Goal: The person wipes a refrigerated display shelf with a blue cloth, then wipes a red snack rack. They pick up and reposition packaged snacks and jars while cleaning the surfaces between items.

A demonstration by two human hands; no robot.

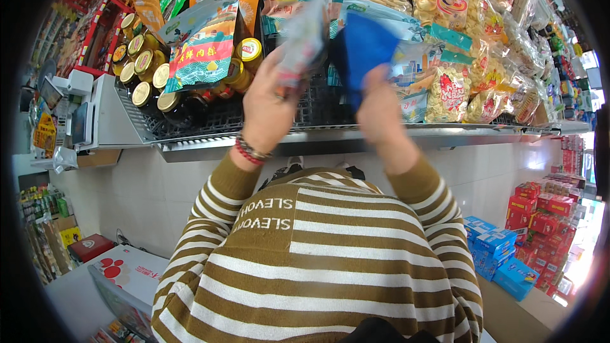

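Note:
My left hand (269,107) grips a printed snack pouch (307,33), tilted up and blurred by motion. In my right hand (382,107) is a blue cloth (369,50), its dark underside on the left, also blurred. Both hands are over the front edge of a black mesh shelf (317,105). Left of the pouch, another coloured pouch (202,50) leans on glass jars with yellow lids (143,62). Just right of the cloth, similar pouches (412,69) stand beside clear bags of puffed snacks (448,95).
A metal rail (324,140) runs along the shelf's front. At left stands a white counter unit (107,109) with screens. Blue boxes (493,243) and stacked red boxes (543,219) are on the right. Behind at lower left is a white freezer (128,267).

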